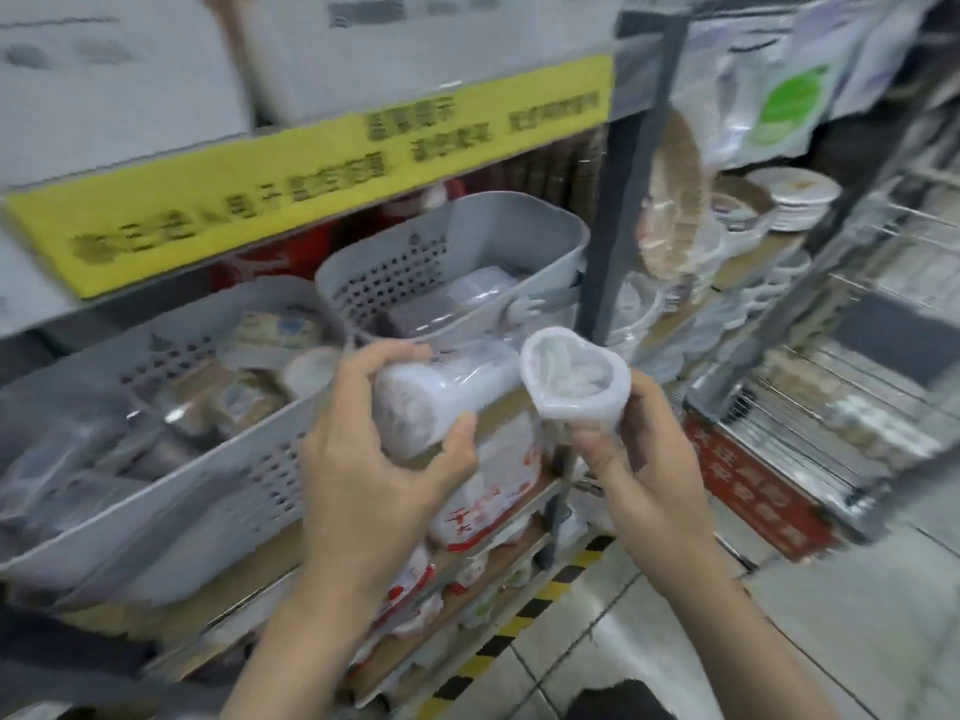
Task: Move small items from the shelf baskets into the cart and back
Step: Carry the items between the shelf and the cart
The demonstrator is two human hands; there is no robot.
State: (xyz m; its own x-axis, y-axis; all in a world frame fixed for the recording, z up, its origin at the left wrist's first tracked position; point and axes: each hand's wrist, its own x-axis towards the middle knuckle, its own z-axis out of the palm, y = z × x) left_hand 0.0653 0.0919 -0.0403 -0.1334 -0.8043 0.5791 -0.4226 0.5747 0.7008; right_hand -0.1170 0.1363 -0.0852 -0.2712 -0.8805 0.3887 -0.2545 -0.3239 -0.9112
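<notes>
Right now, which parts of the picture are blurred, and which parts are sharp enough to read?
Head view: the yellow sign and the boxes above it are smeared, its text unreadable; the edges bend from the wide lens. The left hand with its white roll and the right hand with its heart-shaped pack are sharper.

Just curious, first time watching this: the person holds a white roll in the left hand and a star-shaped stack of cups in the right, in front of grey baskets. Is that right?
Nearly. The stack of cups in the right hand is heart-shaped, not star-shaped, as the head view shows. The left hand does hold a white roll, in front of grey baskets.
</notes>
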